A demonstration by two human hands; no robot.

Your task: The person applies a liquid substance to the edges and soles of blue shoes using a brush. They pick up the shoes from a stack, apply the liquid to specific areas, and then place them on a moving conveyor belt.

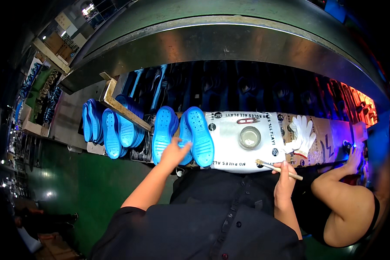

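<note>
My left hand (174,152) reaches over two stacks of bright blue, perforated shoe soles. Its fingers are slightly spread between the left stack (162,130) and the right stack (201,136); whether they touch a sole I cannot tell. In my right hand (284,180) is a brush (268,165) with a pale handle, its bristles pointing left near the front edge of a white printed sheet (229,152). A round glass jar (250,138) stands on that sheet, with pale contents. Behind it lies a small red-handled tool (248,121), too small to name surely.
More blue soles (112,134) stand in stacks at the left. White gloves (302,135) lie on brown cardboard (320,143) to the right. A metal beam (221,45) crosses above dark footwear parts, with a bracket (121,106) at its left. A co-worker's arm (349,208) is close at right.
</note>
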